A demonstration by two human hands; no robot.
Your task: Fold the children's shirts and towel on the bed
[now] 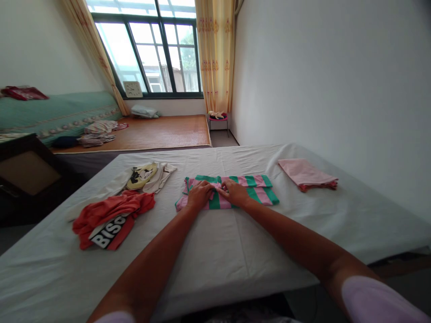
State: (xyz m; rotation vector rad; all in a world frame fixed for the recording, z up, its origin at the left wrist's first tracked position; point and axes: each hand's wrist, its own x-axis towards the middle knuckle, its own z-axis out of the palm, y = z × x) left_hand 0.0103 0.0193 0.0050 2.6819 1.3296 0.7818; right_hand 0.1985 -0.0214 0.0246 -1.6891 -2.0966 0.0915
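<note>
A pink-and-green striped garment (257, 196) lies in front of me, folded into a long flat strip. My left hand (201, 194) is on its left half, fingers curled and pinching the cloth near the middle. Close beside it, my right hand (233, 193) pinches the same garment just right of the middle, thumb and fingertips together. The fingertips of both hands nearly meet there, and the bit of cloth between them is partly hidden. What kind of garment it is cannot be made out.
On the white-covered table (215, 251), a crumpled red garment (117, 211) and a cream one with a cartoon print (143, 176) lie at the left. A folded pink cloth (306, 172) is at the right. Beyond stand a bed (175, 128) and a small stool (218, 117).
</note>
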